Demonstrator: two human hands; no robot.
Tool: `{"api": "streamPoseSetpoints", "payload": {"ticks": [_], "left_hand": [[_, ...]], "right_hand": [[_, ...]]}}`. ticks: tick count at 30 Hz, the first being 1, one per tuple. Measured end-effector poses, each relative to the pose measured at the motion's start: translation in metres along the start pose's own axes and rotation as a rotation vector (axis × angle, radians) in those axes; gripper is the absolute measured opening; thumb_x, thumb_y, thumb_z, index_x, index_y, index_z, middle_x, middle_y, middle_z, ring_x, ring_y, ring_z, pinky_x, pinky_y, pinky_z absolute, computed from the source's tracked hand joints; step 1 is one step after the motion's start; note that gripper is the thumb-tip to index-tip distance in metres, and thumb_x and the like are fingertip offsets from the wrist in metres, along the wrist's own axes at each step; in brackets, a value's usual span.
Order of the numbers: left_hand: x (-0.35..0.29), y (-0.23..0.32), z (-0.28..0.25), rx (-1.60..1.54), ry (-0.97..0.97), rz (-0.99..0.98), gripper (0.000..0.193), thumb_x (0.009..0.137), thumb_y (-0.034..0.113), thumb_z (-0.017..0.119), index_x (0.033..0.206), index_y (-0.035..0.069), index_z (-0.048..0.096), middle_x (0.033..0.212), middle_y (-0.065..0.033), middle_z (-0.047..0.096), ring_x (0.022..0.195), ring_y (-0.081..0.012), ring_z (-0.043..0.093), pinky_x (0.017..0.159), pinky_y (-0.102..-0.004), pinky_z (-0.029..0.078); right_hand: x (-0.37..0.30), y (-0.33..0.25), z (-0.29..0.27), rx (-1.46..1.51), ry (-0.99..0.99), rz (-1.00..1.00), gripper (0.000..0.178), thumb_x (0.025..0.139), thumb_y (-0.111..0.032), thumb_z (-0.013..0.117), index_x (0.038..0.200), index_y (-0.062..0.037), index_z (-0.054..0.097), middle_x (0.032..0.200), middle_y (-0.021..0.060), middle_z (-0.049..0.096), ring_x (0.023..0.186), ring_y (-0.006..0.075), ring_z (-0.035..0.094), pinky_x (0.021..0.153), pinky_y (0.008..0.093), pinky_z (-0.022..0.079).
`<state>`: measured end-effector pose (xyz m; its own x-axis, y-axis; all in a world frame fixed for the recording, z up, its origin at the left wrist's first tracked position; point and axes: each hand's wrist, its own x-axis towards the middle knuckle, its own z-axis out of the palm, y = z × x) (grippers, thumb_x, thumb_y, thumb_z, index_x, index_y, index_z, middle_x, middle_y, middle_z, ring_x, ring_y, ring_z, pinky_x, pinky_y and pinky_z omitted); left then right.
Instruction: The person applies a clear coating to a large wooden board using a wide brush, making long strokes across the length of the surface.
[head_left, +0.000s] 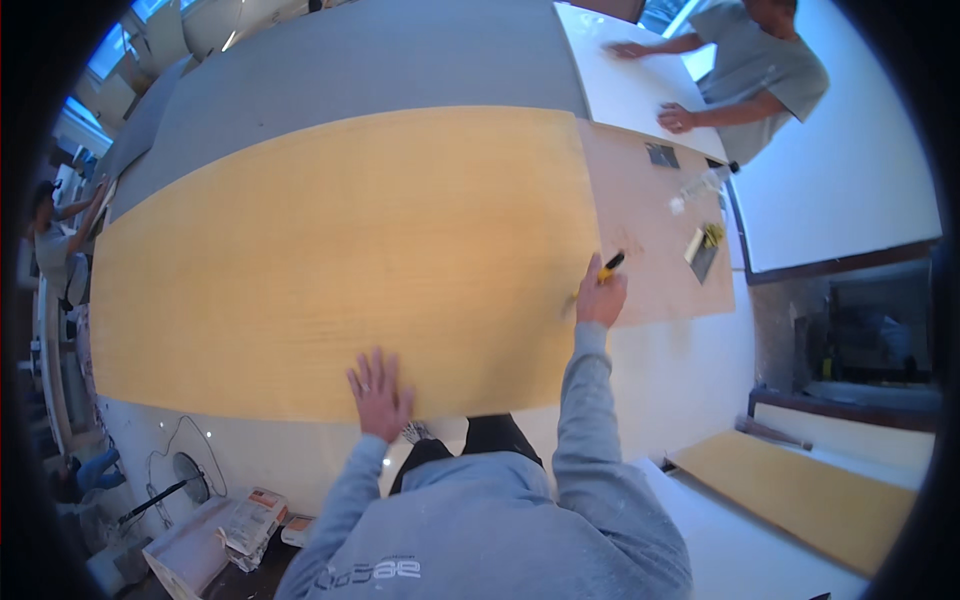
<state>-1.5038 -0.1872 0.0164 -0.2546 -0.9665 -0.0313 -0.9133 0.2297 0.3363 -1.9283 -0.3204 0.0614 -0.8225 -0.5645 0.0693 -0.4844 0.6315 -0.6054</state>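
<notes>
A large yellow sheet (330, 230) lies in front of me, its near edge close to my body. My left hand (380, 395) rests at that near edge with fingers spread. Close to the right edge of the sheet, my right hand (602, 300) is closed round a slim yellow-and-black hand tool (613, 264). The black end of the tool sticks out past my fingers. Its lower end is blurred over the sheet, so I cannot tell its exact kind or whether it touches the surface.
Grey sheeting (390, 60) extends beyond the yellow one. At right lie a pinkish board (640, 200), a clear bottle (708, 182) and a dark flat scraper-like piece (703, 262). A co-worker (760, 75) leans over a white panel (630, 85); another person (55, 240) stands far left.
</notes>
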Motion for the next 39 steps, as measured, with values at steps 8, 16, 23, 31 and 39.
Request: {"api": "streamPoseSetpoints", "payload": {"ticks": [8, 16, 23, 31, 39], "left_hand": [[-0.093, 0.046, -0.035, -0.239, 0.107, -0.518, 0.063, 0.095, 0.024, 0.065, 0.152, 0.006, 0.045, 0.162, -0.0245, 0.032, 0.150, -0.0446, 0.030, 0.121, -0.0550, 0.026], [-0.174, 0.107, -0.021, -0.043, 0.202, -0.933, 0.044, 0.097, 0.016, 0.064, 0.139, 0.003, 0.058, 0.143, -0.0263, 0.054, 0.137, -0.0448, 0.048, 0.114, -0.0499, 0.039], [-0.145, 0.147, 0.005, -0.410, 0.168, -0.722, 0.032, 0.097, 0.016, 0.065, 0.128, 0.007, 0.066, 0.121, -0.0182, 0.069, 0.110, -0.0362, 0.066, 0.092, -0.0450, 0.055], [-0.339, 0.165, 0.139, -0.638, 0.014, -1.082, 0.043, 0.097, 0.028, 0.066, 0.136, 0.009, 0.064, 0.116, -0.0162, 0.072, 0.100, -0.0299, 0.071, 0.088, -0.0389, 0.057], [-0.488, 0.213, 0.307, -0.643, -0.482, -1.131, 0.046, 0.094, 0.027, 0.060, 0.134, 0.003, 0.060, 0.126, -0.0194, 0.069, 0.116, -0.0319, 0.066, 0.096, -0.0405, 0.055]], "right_hand": [[0.213, -0.206, 0.181, -0.064, -0.028, -0.588, 0.045, 0.101, -0.045, 0.057, 0.099, -0.0017, 0.070, 0.103, 0.0217, 0.065, 0.089, 0.0444, 0.068, 0.078, 0.0548, 0.054], [-0.142, -0.382, 0.335, 0.302, -0.699, -1.730, 0.014, 0.092, -0.009, 0.055, 0.099, -0.0080, 0.067, 0.108, 0.0160, 0.067, 0.108, 0.0305, 0.066, 0.090, 0.0456, 0.055], [-0.418, -0.209, 0.154, 0.646, -1.455, -1.740, 0.014, 0.091, -0.022, 0.062, 0.100, -0.0130, 0.067, 0.122, 0.0068, 0.055, 0.104, 0.0309, 0.064, 0.086, 0.0456, 0.056], [-0.203, -0.052, 0.109, 0.769, -1.278, -0.553, 0.030, 0.097, -0.025, 0.068, 0.116, -0.0024, 0.062, 0.103, 0.0117, 0.074, 0.096, 0.0294, 0.071, 0.086, 0.0398, 0.056], [0.052, 0.163, -0.125, 0.560, -0.495, -0.556, 0.036, 0.100, -0.036, 0.069, 0.096, -0.0006, 0.073, 0.079, 0.0037, 0.068, 0.063, 0.0115, 0.063, 0.054, 0.0267, 0.050]]}}
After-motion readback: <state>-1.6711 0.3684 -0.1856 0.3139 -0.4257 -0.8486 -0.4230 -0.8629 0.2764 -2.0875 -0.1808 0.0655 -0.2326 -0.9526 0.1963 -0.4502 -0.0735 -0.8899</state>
